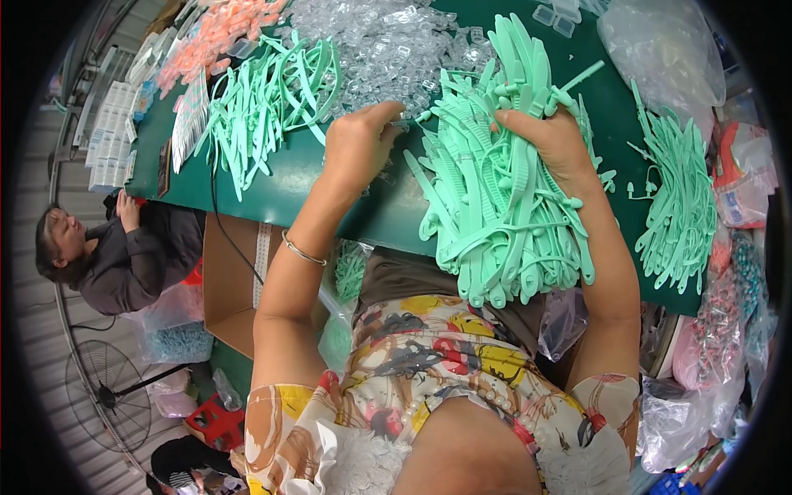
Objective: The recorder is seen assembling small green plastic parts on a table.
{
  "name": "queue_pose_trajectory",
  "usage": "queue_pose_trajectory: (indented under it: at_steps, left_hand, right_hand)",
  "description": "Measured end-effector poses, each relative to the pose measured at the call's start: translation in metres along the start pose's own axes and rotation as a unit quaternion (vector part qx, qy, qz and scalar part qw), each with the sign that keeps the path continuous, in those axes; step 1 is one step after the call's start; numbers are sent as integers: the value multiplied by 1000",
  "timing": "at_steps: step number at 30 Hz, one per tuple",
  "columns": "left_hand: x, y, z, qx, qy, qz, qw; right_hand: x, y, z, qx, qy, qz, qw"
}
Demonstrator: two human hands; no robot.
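A thick bundle of mint-green plastic straps with ridged teeth and rounded ends spreads over the table's near edge in front of me. My right hand is closed around some of the straps at the bundle's upper right, its thumb across them; the other fingers are mostly hidden. To the left of the bundle, my left hand is pinched, and a small clear plastic piece shows at its fingertips. Just beyond that hand lies a large heap of clear plastic pieces.
More green straps lie at left and right on the green table. Orange pieces sit far left, a clear bag far right. A cardboard box stands below; another person sits left.
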State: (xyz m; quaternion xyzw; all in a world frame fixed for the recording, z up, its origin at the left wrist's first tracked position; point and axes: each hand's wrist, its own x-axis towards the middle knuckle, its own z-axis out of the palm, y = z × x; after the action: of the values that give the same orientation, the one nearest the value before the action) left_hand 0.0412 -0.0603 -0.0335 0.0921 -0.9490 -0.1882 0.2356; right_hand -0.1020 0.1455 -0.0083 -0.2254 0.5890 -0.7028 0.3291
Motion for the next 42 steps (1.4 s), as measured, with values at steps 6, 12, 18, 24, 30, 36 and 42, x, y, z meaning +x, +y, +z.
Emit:
queue_pose_trajectory:
  at_steps: [6,12,18,24,30,36,42]
  left_hand:
    - [8,21,-1,-298,2,-143,944]
    - [26,44,7,-550,-68,-237,798]
    - [30,55,7,-580,-66,-234,778]
    - [33,58,7,-560,-66,-224,795]
    - [34,65,9,-413,-41,-146,898]
    - [42,60,3,-467,-158,-195,848]
    - [43,57,3,-494,-189,-201,825]
  right_hand:
    - [-2,-1,3,-7,7,0,1000]
    - [-4,-3,4,-21,8,0,1000]
    - [-5,-4,5,-53,-13,2,999]
    - [-1,2,1,-118,-3,-21,993]
    - [-2,3,5,-134,16,-43,990]
    - [-4,1,4,-103,-7,-36,994]
    - [-5,-2,5,-55,7,-10,998]
